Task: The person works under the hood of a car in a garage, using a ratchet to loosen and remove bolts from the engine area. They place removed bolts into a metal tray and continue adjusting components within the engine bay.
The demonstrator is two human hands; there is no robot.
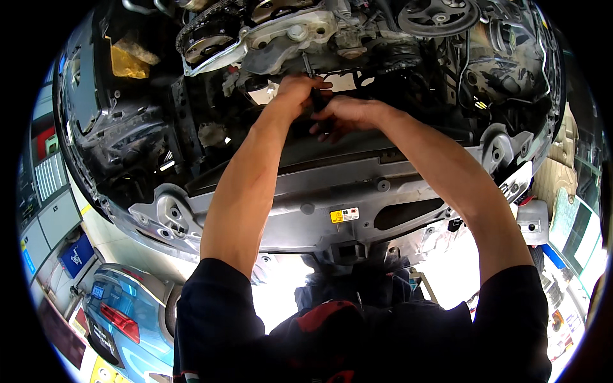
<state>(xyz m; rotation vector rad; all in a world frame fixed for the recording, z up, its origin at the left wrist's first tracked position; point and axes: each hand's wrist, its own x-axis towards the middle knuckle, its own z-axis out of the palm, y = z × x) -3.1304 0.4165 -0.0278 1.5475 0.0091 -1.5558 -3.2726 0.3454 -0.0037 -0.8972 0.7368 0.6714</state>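
My left hand [297, 90] is closed around a hand tool [308, 62] with a slim metal shaft and a dark grip. The shaft points up toward the lower edge of the engine [294, 38]; where its tip sits I cannot make out. Close by on the right, my right hand [345, 115] has its thumb and forefinger at the lower end of the dark grip, its other fingers curled below in shadow. Both forearms reach over the grey front crossmember [294, 207] into the engine bay.
A round pulley [439, 16] sits at the upper right of the engine, a ribbed pulley [402, 56] below it. Exposed timing gear [207, 46] is at upper left. A blue car [131, 319] stands behind at lower left, near grey cabinets [57, 217].
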